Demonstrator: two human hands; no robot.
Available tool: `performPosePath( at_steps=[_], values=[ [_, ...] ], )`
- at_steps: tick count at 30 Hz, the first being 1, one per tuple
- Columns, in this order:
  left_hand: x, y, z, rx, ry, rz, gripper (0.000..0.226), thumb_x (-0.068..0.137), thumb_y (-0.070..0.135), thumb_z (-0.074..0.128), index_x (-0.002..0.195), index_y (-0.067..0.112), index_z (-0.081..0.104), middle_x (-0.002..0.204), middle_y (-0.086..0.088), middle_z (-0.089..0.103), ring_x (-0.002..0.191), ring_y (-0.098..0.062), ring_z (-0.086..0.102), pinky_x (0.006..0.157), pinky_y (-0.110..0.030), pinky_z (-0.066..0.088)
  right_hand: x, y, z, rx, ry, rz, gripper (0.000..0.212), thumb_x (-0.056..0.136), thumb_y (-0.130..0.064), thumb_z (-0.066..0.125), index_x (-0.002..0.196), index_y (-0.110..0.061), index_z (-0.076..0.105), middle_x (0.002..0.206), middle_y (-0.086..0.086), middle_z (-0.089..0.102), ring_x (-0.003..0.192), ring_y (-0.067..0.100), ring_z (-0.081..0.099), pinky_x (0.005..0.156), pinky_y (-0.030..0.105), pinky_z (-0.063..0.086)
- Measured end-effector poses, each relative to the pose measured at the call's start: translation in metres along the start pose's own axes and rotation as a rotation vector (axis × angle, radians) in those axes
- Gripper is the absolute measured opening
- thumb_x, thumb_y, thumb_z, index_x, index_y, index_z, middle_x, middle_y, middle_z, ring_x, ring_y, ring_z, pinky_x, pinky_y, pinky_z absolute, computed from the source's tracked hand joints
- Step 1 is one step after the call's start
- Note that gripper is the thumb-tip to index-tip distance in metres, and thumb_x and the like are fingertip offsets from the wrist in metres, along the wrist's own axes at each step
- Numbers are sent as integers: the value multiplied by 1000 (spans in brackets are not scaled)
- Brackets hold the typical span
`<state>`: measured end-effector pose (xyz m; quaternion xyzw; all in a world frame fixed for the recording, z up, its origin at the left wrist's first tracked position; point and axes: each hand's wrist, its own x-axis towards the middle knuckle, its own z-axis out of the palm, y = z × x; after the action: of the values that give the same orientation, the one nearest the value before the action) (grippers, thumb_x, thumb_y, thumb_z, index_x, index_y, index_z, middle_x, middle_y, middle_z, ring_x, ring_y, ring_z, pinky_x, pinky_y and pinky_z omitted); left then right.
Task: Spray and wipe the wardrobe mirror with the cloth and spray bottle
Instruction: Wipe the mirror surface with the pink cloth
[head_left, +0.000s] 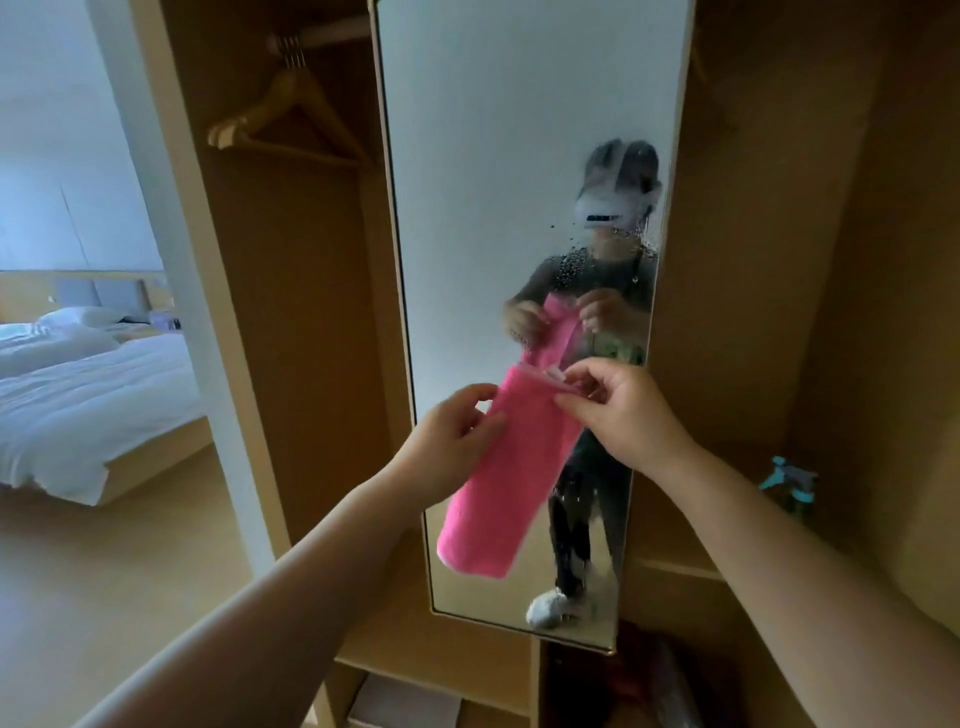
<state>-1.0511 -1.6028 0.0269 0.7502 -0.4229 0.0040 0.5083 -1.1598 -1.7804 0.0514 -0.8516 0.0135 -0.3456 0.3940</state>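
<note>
A pink cloth (501, 478) hangs folded lengthwise in front of the tall wardrobe mirror (519, 156). My left hand (452, 441) grips its left edge near the top. My right hand (623, 410) pinches the top right corner between thumb and fingers. Spray droplets speckle the glass around the middle right, over the reflection of a person holding the cloth. The spray bottle (789, 486), with a teal trigger head, stands on a wardrobe shelf to the right, apart from both hands.
The mirror stands between two open wooden wardrobe bays. Wooden hangers (291, 114) hang from a rail at upper left. A bed with white linen (88, 395) lies through the doorway on the left. Low shelves with items sit below the mirror.
</note>
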Motion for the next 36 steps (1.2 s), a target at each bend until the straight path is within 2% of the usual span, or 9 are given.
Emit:
performPosePath(
  at_steps=[7, 13, 18, 21, 23, 25, 28, 33, 36],
  values=[
    [29, 16, -16, -98, 83, 66, 18, 88, 20, 61, 78, 33, 68, 75, 10, 68, 70, -6, 60, 67, -33, 50, 15, -31, -1, -59, 170, -35, 5, 91, -6, 63, 89, -11, 64, 54, -4, 64, 40, 4, 58, 41, 13, 43],
    [68, 55, -15, -189, 96, 90, 12, 90, 15, 56, 86, 16, 68, 85, -16, 70, 73, -23, 61, 78, -56, 53, 37, -38, -21, -118, 224, -176, 24, 89, -5, 65, 98, -25, 53, 93, -3, 65, 84, 0, 65, 72, 14, 54],
    [105, 87, -19, -187, 91, 156, 16, 93, 13, 51, 94, 20, 65, 85, -15, 70, 82, -40, 65, 77, -54, 54, 62, -36, -34, -245, 319, -350, 24, 87, -4, 65, 106, -17, 57, 107, -3, 56, 101, 7, 58, 92, 25, 51],
    [120, 98, -21, -127, 101, 245, 8, 93, 23, 57, 93, 27, 64, 75, 0, 67, 69, -23, 63, 73, -42, 56, 78, -39, -45, -225, 383, -359, 19, 91, -8, 63, 108, -15, 58, 109, -3, 59, 105, 9, 59, 92, 27, 52],
    [128, 105, -23, -112, 127, 292, 12, 93, 22, 57, 89, 30, 64, 76, 1, 66, 64, -16, 61, 63, -37, 54, 88, -42, -52, -215, 425, -386, 16, 92, -9, 62, 108, -13, 59, 109, 0, 61, 103, 10, 61, 91, 25, 52],
    [136, 112, -28, -121, 142, 305, 17, 94, 19, 56, 86, 30, 65, 80, -7, 67, 64, -27, 63, 58, -41, 55, 98, -46, -54, -254, 438, -415, 23, 93, -13, 62, 115, -11, 59, 113, 0, 58, 104, 6, 57, 94, 20, 49],
    [154, 121, -40, -50, 176, 338, 18, 92, 20, 57, 81, 28, 68, 75, -7, 69, 62, -29, 61, 55, -33, 52, 115, -53, -54, -351, 421, -422, 40, 93, -24, 62, 130, -14, 52, 126, -4, 48, 112, 0, 46, 96, 1, 33],
    [190, 135, -63, -6, 197, 424, 17, 91, 18, 56, 93, 18, 73, 79, -5, 71, 78, -25, 67, 77, -38, 54, 154, -64, -57, -511, 482, -484, 51, 93, -25, 62, 139, -12, 43, 132, 2, 39, 109, -4, 37, 90, -8, 25],
    [210, 133, -78, -20, 187, 492, 17, 91, 17, 56, 96, 17, 72, 73, -1, 68, 66, -25, 63, 74, -43, 55, 173, -64, -52, -630, 512, -498, 57, 94, -25, 60, 144, -10, 37, 136, 4, 35, 112, 2, 41, 90, -5, 28]
  ],
)
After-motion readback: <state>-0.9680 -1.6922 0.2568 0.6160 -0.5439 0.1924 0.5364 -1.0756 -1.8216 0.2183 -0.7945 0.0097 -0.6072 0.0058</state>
